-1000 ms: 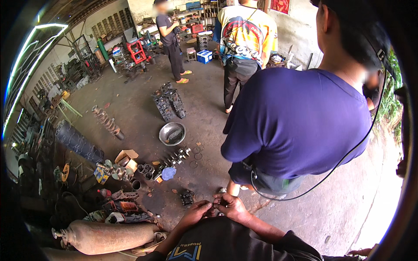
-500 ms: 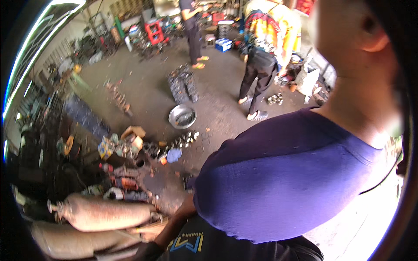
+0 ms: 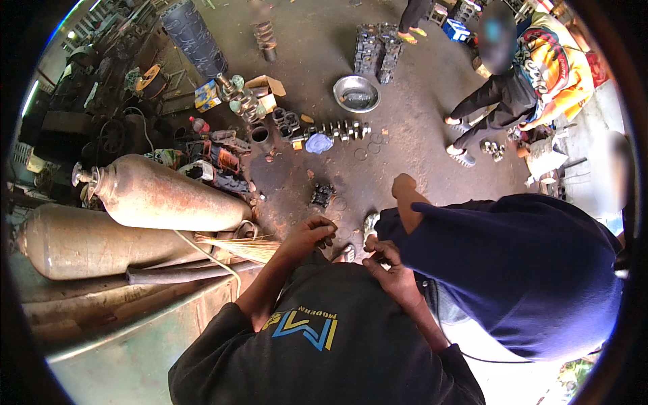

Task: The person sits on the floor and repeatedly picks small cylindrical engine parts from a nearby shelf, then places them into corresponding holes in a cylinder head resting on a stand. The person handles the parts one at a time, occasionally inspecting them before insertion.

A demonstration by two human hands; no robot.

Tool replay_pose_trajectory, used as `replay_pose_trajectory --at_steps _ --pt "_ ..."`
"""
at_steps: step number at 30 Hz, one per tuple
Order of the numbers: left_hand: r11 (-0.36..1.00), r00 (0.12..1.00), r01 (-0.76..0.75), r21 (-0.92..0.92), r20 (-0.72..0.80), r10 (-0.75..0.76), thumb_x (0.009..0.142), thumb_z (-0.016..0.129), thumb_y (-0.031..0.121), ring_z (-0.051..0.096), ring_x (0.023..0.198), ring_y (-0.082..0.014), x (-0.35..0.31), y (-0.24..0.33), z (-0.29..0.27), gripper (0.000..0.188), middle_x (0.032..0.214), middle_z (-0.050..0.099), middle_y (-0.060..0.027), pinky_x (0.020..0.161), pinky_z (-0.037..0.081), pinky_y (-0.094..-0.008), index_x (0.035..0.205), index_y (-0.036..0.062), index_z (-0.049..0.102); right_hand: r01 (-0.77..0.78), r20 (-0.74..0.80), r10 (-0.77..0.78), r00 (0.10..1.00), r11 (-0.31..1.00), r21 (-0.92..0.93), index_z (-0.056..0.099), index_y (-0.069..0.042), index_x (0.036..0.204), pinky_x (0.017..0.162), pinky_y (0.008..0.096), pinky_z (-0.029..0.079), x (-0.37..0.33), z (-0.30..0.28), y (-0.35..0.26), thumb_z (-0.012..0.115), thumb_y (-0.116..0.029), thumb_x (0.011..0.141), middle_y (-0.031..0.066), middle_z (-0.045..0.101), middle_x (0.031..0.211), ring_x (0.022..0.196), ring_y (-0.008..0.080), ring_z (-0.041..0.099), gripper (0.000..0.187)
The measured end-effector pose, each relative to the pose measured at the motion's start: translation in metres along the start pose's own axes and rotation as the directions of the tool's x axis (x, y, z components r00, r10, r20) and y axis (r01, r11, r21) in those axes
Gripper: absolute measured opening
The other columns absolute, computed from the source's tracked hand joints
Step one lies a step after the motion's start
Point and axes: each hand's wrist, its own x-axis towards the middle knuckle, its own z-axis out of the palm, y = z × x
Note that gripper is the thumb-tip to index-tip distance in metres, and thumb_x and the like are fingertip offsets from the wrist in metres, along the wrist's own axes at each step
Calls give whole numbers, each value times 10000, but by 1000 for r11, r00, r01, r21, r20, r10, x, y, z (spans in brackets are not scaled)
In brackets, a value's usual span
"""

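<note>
My left hand (image 3: 309,236) is held in front of my black shirt (image 3: 331,304), its fingers curled inward. My right hand (image 3: 393,270) is raised a little nearer to me on the right, with thumb and fingers bent together. A gap separates the two hands. Whatever either one holds, if anything, is too small or hidden to make out. Beyond them on the floor sits a small dark metal part (image 3: 322,196). Close on my right stands a person in a dark blue top (image 3: 499,250), a forearm reaching forward.
To the left lie two rusty gas cylinders (image 3: 169,196) and a straw broom (image 3: 250,248). Ahead on the oily floor are a crankshaft (image 3: 341,130), a metal basin (image 3: 356,77) and an engine block (image 3: 376,54). A person in a yellow-orange shirt (image 3: 557,67) bends at the right.
My view has swung down and to the right. Both my hands now show in front of my shirt. The person in blue appears lower and farther right, with a forearm in sight.
</note>
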Motion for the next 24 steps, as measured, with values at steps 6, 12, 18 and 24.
replay_pose_trajectory --at_steps 6,12,18,24 --pt "1000 996 -15 -20 -83 13 917 601 130 628 808 -147 -3 27 -56 169 938 655 -57 727 502 -275 1049 26 625 41 -8 -41 999 998 -39 627 -9 1126 770 289 527 42 39 -18 711 -80 845 109 656 1017 893 173 658 302" --pt "996 998 -21 87 -62 27 891 620 121 633 813 -151 3 58 -106 241 951 658 -73 733 510 -274 1098 -3 621 88 -12 -90 996 988 -126 644 -35 1088 734 346 543 92 93 -27 721 -144 828 145 667 989 856 262 685 291" --pt "995 995 -51 83 -80 57 904 608 110 644 784 -158 11 86 -146 248 962 672 -91 682 508 -269 1124 -4 629 139 41 -133 990 961 -238 619 -56 1130 794 389 527 135 119 -37 672 -204 859 158 659 987 919 321 662 313" --pt "999 997 -37 -38 -62 34 930 589 133 631 741 -151 21 100 -168 200 847 648 -59 679 497 -263 1077 10 646 189 9 -192 981 956 -223 612 -47 1117 806 400 525 153 131 -42 654 -239 870 155 660 1027 928 323 656 316"
